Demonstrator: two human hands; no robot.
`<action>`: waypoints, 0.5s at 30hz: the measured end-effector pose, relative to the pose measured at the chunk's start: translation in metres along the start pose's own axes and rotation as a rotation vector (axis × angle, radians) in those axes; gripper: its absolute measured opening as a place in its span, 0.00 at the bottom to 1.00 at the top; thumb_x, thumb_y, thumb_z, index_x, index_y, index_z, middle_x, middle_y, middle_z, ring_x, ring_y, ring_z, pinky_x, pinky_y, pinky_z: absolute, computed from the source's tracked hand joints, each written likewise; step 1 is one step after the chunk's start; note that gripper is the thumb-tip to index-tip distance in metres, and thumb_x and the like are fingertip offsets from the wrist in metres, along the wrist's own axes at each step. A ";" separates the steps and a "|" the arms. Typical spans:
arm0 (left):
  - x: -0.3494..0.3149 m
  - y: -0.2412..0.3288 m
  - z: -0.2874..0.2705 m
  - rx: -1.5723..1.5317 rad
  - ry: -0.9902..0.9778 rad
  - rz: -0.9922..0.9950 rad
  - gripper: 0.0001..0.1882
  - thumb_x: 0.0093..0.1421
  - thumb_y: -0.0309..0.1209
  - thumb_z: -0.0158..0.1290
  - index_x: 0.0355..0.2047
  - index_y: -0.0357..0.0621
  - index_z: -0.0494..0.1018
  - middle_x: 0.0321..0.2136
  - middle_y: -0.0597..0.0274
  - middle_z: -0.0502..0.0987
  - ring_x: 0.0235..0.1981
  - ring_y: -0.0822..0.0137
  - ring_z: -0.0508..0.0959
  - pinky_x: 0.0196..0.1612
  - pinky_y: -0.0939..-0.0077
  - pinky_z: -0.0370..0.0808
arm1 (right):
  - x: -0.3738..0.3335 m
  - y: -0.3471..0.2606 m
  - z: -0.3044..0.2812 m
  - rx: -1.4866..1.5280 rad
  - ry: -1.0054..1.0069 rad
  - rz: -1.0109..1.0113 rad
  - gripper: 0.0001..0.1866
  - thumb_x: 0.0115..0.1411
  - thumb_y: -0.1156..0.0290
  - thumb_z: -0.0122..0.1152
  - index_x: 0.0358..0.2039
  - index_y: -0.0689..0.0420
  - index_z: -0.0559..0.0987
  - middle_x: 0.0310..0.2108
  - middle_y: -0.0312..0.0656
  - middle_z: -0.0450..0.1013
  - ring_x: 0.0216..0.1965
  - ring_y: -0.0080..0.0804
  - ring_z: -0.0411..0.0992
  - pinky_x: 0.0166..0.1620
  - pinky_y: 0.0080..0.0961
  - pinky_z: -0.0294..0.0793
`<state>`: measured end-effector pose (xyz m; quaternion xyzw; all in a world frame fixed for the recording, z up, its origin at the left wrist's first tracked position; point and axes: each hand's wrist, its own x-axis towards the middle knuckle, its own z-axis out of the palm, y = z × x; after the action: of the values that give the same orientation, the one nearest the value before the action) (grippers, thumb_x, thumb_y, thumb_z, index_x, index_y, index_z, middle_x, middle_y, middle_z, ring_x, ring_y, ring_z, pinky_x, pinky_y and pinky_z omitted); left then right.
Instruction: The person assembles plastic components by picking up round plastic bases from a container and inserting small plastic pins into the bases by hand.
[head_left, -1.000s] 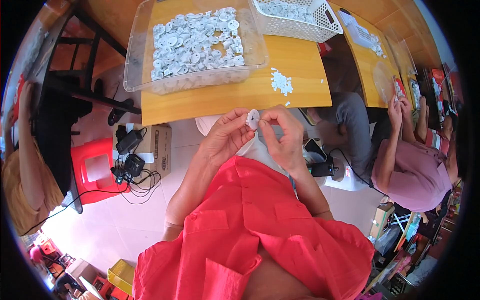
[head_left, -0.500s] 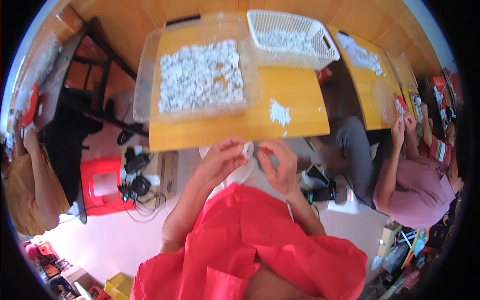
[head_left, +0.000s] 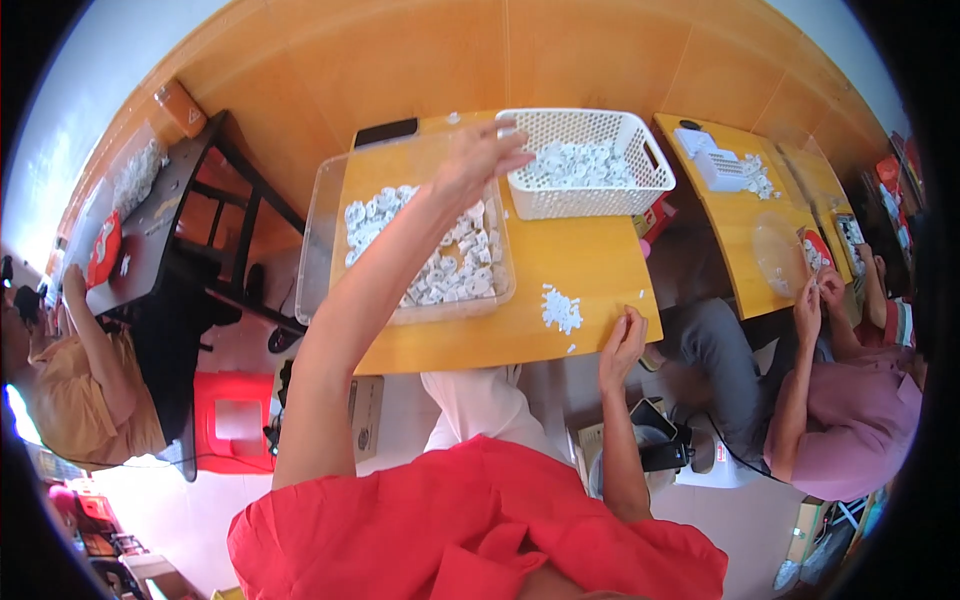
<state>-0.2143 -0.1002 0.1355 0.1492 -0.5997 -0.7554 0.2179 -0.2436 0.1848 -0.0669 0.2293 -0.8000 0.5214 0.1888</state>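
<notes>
My left hand reaches over the clear plastic tub to the left rim of a white perforated basket. Its fingers are stretched out, apart and a little blurred, and I see nothing in them. Pale small parts fill the basket's bottom. White round parts with holes lie in the tub, some hidden under my left forearm. At the table's front edge, my right hand has its fingertips drawn together; what they hold, if anything, is too small to tell. A pile of tiny white pieces lies left of it.
A dark flat object lies behind the tub on the yellow table. On the right stands another table, where a person in a pink shirt works. A red stool and a person in tan are left.
My hands have parted. The left, which held a white round part with the right close by, has gone forward to the basket; the right has moved to the table edge. My view has tilted up.
</notes>
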 end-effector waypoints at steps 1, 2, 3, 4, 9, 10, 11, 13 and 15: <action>0.008 0.001 0.000 0.041 0.029 0.029 0.26 0.55 0.27 0.53 0.51 0.26 0.60 0.35 0.48 0.72 0.34 0.64 0.77 0.38 0.77 0.77 | 0.001 0.002 0.003 -0.009 -0.017 0.016 0.09 0.59 0.76 0.45 0.39 0.65 0.69 0.34 0.51 0.66 0.37 0.46 0.66 0.40 0.33 0.65; 0.002 0.007 0.001 0.108 0.065 0.021 0.19 0.56 0.28 0.52 0.46 0.30 0.66 0.36 0.53 0.74 0.35 0.66 0.77 0.38 0.77 0.76 | 0.002 0.005 0.005 -0.009 -0.029 0.011 0.09 0.59 0.77 0.45 0.39 0.65 0.69 0.34 0.51 0.66 0.37 0.46 0.65 0.41 0.33 0.65; 0.000 -0.001 -0.011 0.105 0.075 -0.003 0.19 0.56 0.28 0.52 0.46 0.30 0.66 0.36 0.53 0.74 0.35 0.66 0.77 0.38 0.77 0.76 | 0.002 0.007 0.006 -0.009 -0.043 0.005 0.09 0.59 0.77 0.45 0.39 0.65 0.69 0.34 0.51 0.66 0.37 0.47 0.65 0.41 0.34 0.64; -0.002 -0.008 -0.027 0.223 -0.006 -0.057 0.15 0.56 0.28 0.52 0.42 0.31 0.69 0.33 0.56 0.75 0.32 0.69 0.77 0.35 0.79 0.76 | 0.001 0.008 0.006 -0.012 -0.053 0.016 0.09 0.59 0.77 0.45 0.39 0.65 0.69 0.34 0.51 0.66 0.37 0.47 0.65 0.41 0.34 0.64; -0.030 -0.061 -0.098 0.721 -0.313 -0.279 0.07 0.50 0.28 0.56 0.26 0.36 0.74 0.20 0.65 0.75 0.20 0.75 0.73 0.22 0.82 0.71 | -0.002 0.010 0.002 -0.118 -0.069 -0.110 0.08 0.59 0.77 0.45 0.39 0.65 0.70 0.33 0.51 0.66 0.37 0.47 0.65 0.40 0.36 0.64; -0.036 -0.064 -0.096 0.851 -0.369 -0.316 0.07 0.48 0.28 0.57 0.26 0.37 0.74 0.21 0.64 0.75 0.20 0.74 0.73 0.22 0.82 0.70 | -0.002 0.010 0.002 -0.125 -0.073 -0.105 0.08 0.59 0.77 0.45 0.39 0.65 0.70 0.33 0.51 0.66 0.37 0.47 0.65 0.40 0.36 0.64; -0.045 -0.068 -0.091 0.979 -0.429 -0.351 0.08 0.46 0.27 0.58 0.27 0.37 0.75 0.21 0.63 0.75 0.21 0.74 0.74 0.22 0.81 0.70 | -0.003 0.010 0.001 -0.123 -0.065 -0.102 0.08 0.59 0.77 0.45 0.38 0.65 0.70 0.33 0.51 0.66 0.37 0.48 0.65 0.41 0.36 0.64; -0.055 -0.088 -0.093 1.196 -0.638 -0.249 0.12 0.43 0.29 0.60 0.28 0.38 0.74 0.26 0.58 0.76 0.28 0.65 0.75 0.30 0.73 0.72 | -0.003 0.012 0.000 -0.139 -0.056 -0.093 0.08 0.59 0.77 0.45 0.38 0.64 0.70 0.33 0.51 0.67 0.37 0.48 0.65 0.41 0.37 0.64; -0.062 -0.106 -0.100 1.348 -0.716 -0.074 0.13 0.40 0.30 0.59 0.28 0.39 0.73 0.28 0.53 0.74 0.33 0.56 0.74 0.36 0.66 0.71 | -0.002 0.014 0.000 -0.106 -0.068 -0.086 0.08 0.59 0.76 0.45 0.37 0.64 0.70 0.33 0.50 0.67 0.37 0.47 0.65 0.41 0.36 0.64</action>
<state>-0.1282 -0.1326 0.0064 0.0159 -0.9596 -0.2352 -0.1535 -0.2498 0.1903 -0.0778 0.2708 -0.8217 0.4618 0.1954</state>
